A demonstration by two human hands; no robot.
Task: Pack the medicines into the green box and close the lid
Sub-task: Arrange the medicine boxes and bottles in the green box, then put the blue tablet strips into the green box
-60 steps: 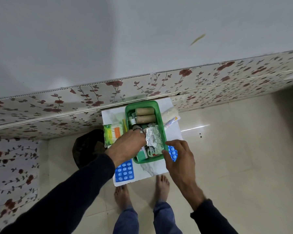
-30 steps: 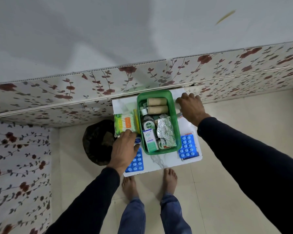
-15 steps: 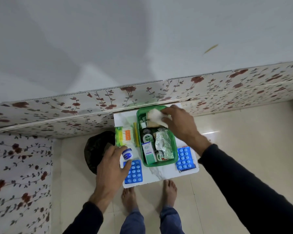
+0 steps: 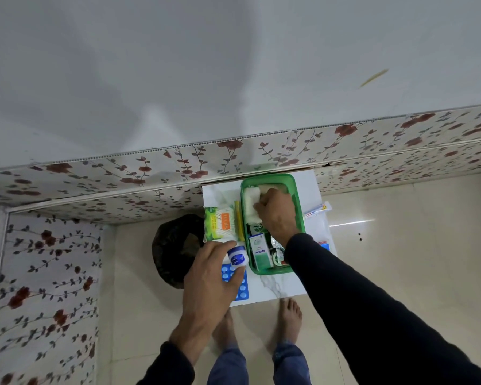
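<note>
The green box (image 4: 299,202) stands open on a small white table (image 4: 278,287) against the wall. My right hand (image 4: 275,213) is inside the box, closed on a white gauze roll (image 4: 252,202) and pressing it over the brown bandage rolls. A white carton (image 4: 259,252) and a dark bottle (image 4: 255,227) lie in the box nearer me. My left hand (image 4: 214,276) hovers left of the box, gripping a small blue-and-white jar (image 4: 237,257). Under it lies a blue pill strip (image 4: 240,287). A cotton-swab packet (image 4: 221,223) sits left of the box.
A tube (image 4: 315,211) and a clear packet lie right of the box; a second blue strip (image 4: 325,246) peeks out beside my right sleeve. A dark bag (image 4: 172,245) sits on the floor left of the table. My bare feet stand under the table's front edge.
My right hand took the gauze roll from the table's far right and brought it into the box. My left hand picked up the small jar and lifted it off the table.
</note>
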